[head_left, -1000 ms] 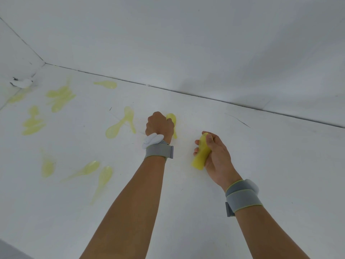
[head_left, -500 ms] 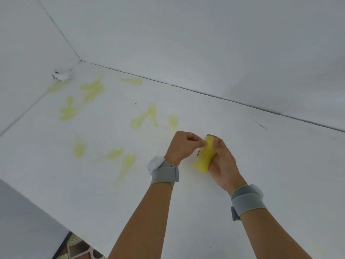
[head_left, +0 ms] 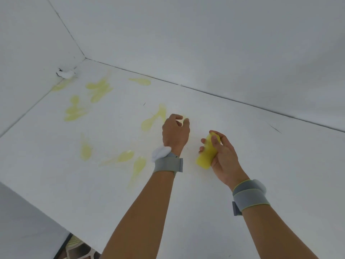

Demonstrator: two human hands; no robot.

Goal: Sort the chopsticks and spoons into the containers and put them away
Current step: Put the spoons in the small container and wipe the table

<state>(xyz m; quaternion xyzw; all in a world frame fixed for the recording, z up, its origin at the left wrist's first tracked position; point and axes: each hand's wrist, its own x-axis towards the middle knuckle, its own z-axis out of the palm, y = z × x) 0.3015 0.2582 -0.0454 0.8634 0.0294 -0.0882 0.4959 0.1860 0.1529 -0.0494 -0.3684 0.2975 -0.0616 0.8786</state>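
left hand (head_left: 175, 132): grip narrow, fingers loosely curled, holds nothing | nearest spoon (head_left: 153, 119): on desk (head_left: 261, 146) just left-far of it, long axis from near-left to far-right | right hand (head_left: 222, 153): grips bundle of yellow spoons (head_left: 206, 155), farther from that spoon

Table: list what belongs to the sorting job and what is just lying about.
Job:
- loose spoons on the table
- spoon stack, held by right hand
- left hand, reaching at a spoon

Lying about:
- white scrap in the corner
- wristbands
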